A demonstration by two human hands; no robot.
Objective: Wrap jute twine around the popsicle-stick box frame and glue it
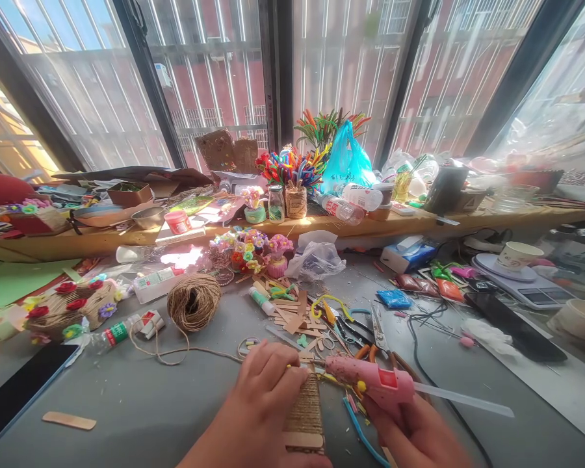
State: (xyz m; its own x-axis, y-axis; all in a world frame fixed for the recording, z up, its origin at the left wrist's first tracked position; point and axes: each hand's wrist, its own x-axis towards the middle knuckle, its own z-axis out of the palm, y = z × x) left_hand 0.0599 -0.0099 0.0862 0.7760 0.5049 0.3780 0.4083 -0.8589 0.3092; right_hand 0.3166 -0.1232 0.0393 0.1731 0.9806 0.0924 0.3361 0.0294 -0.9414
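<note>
My left hand point(268, 396) is closed around a flat piece wrapped in twine point(306, 406), with a wooden craft stick point(303, 441) across its near end. In my right hand point(409, 426) is a pink hot glue gun point(370, 377), its nozzle pointing left at the far end of the wrapped piece. A clear glue stick point(468, 396) juts from the gun's back. From the ball of twine point(194, 301) at the left, a loose strand runs across the table to my left hand. What lies under my left fingers is hidden.
Loose craft sticks point(297, 318), pliers point(353, 330) and scissors point(379, 331) lie just beyond my hands. A black cable point(422, 364) crosses the table at right. A phone point(24, 390) is at left, and a kitchen scale point(524, 283) at right. A cluttered ledge point(292, 229) runs below the windows.
</note>
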